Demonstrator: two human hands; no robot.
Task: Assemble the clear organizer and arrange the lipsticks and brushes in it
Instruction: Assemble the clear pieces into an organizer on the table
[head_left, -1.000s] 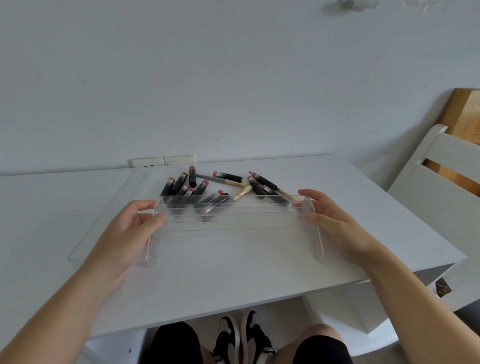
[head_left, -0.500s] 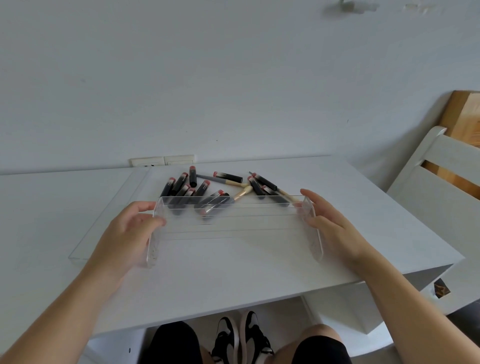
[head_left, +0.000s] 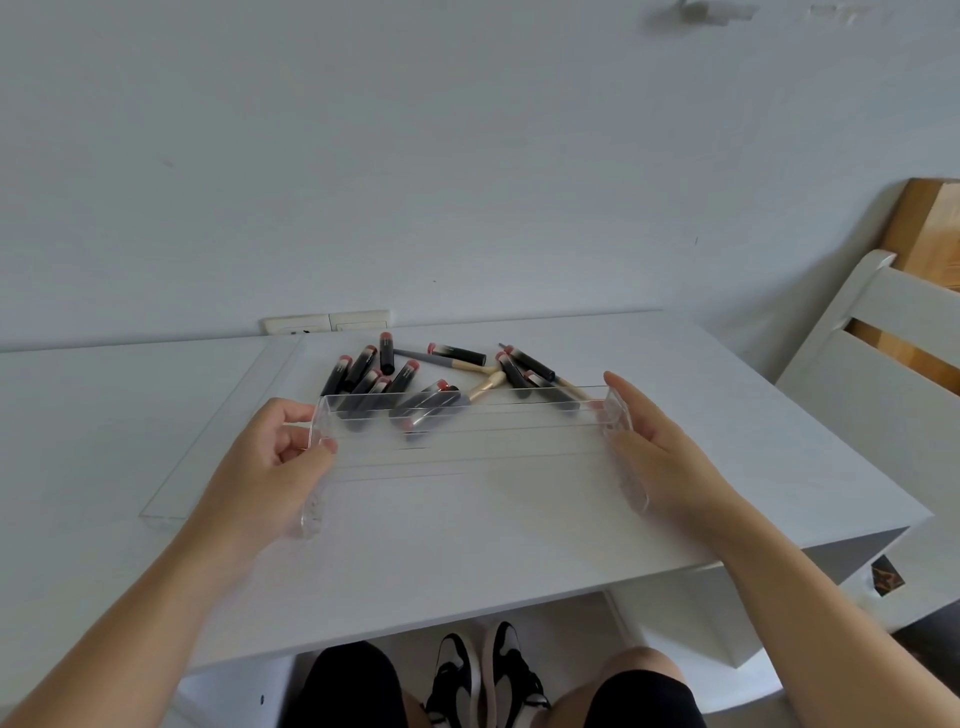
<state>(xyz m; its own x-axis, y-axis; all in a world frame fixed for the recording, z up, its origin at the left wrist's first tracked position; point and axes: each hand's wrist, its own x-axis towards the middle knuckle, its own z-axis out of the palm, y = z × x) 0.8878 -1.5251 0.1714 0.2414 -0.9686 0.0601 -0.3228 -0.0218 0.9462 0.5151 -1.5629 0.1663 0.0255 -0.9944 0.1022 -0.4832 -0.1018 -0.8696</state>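
Left grip: the left hand (head_left: 270, 457) is curling its fingers round the left end of the organizer (head_left: 467, 441), thumb on the near side.
Right grip: the right hand (head_left: 660, 447) is lying flat against the right end wall, fingers straight and pressing – not wrapped round it.
Organizer: it is sitting on the surface (head_left: 467, 561) between both hands, a clear stepped rack.
Lipsticks: the lipsticks (head_left: 363, 371) are lying loose in a heap just behind the organizer, some showing through its clear back.
Brushes: the brushes (head_left: 485, 387) are lying among them – pale handles crossing.
Panel: a clear panel (head_left: 218, 431) is lying flat at the left.
Chair: a white chair (head_left: 883, 374) is standing to the right.
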